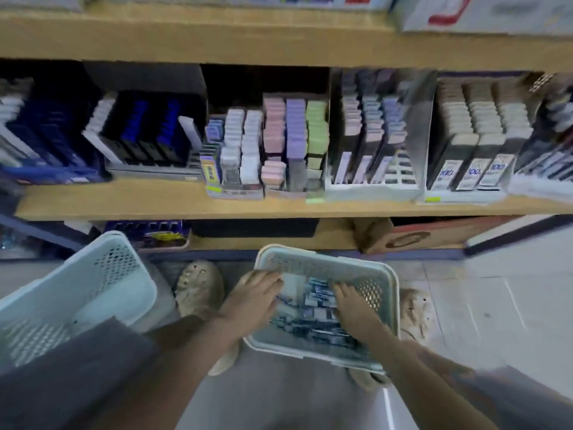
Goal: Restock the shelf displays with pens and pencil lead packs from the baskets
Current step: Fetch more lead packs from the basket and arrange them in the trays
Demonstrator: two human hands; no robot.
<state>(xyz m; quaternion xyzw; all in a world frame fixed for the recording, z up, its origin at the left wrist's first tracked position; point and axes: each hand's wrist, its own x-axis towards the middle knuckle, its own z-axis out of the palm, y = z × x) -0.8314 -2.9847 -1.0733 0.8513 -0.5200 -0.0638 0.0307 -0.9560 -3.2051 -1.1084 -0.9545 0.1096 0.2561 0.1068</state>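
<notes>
A pale green basket (389,283) sits low in front of me, holding several blue-and-white packs (313,308). My left hand (254,294) reaches over the basket's left rim, fingers lying on the packs. My right hand (352,305) is inside the basket, fingers down among the packs. Motion blur hides whether either hand grips anything. Above, the wooden shelf (155,201) carries display racks: pastel lead packs (294,135) in the middle, dark pen packs (139,131) to the left, and beige-topped packs (483,128) to the right.
A second pale basket (102,283) stands tilted at the left, over my grey sleeve. My beige shoes (200,290) rest on the grey floor under the basket. A cardboard box (400,235) sits on the lowest shelf. A clear divider (418,119) separates two racks.
</notes>
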